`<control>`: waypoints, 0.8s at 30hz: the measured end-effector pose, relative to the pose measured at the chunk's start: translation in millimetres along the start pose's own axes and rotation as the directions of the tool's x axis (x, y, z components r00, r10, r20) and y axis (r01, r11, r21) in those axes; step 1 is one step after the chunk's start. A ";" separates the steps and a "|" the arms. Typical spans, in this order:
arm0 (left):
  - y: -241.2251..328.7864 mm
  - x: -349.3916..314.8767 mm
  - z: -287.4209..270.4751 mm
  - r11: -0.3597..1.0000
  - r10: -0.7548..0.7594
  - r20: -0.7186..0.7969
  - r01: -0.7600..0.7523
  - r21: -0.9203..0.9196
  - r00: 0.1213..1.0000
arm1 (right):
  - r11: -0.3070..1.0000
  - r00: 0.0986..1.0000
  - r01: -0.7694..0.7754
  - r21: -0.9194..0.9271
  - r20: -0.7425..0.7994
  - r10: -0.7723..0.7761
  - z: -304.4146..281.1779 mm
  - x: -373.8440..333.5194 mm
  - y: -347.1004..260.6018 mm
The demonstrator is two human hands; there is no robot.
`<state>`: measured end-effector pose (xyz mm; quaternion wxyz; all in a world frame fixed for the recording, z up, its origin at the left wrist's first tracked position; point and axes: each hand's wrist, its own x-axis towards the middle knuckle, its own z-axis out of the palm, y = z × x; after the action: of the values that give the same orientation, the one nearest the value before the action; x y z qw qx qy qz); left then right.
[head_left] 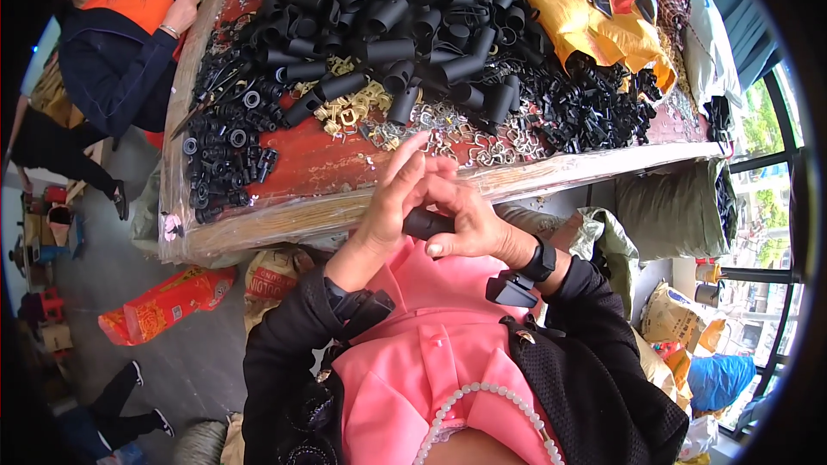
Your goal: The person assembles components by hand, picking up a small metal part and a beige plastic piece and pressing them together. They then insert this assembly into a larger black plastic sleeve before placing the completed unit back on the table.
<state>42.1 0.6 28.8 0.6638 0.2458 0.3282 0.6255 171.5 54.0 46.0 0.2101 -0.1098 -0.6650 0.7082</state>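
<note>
Both my hands meet just below the table's front edge, over my pink top. A short black plastic tube [428, 223] lies between them. My left hand [389, 207] wraps around its left end with fingers raised. My right hand [472, 222] grips its right end, thumb underneath. On the red table [323, 164] above lies a big heap of the same black tubes [405, 26], with small metal clips [448, 133] and brass-coloured pieces [349, 108] nearest my hands.
Black rings and caps [226, 159] cover the table's left part, small black parts [594, 108] the right. A yellow sack [594, 9] sits at the back right. Another person in orange and navy [129, 34] works at the far left corner. Sacks and bags lie on the floor.
</note>
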 end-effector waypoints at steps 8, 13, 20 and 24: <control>-17.4 -3.8 13.4 0.970 0.155 0.044 -0.160 0.181 0.987 | 0.935 0.980 0.200 -0.292 0.069 -0.187 2.4 -4.9 0.7; 25.6 1.0 -19.2 -0.002 0.595 0.239 -0.296 0.955 0.767 | 0.894 0.990 -0.106 -0.435 -0.133 0.053 -46.3 -34.2 -24.9; 100.4 -29.3 -122.2 -0.536 0.569 -0.042 0.410 0.738 0.821 | -0.023 0.573 -0.756 -0.654 -0.679 0.460 -131.7 -186.4 -54.8; 101.0 -20.5 -130.9 -0.582 0.454 -0.092 0.373 0.723 0.886 | -0.214 0.696 -0.662 -0.718 -0.695 0.179 -143.1 -246.1 -31.8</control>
<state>-122.8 -21.0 19.0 -0.0656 0.5575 0.8263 0.0462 457.0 73.9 33.8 -0.0820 -0.5672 -0.8193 0.0177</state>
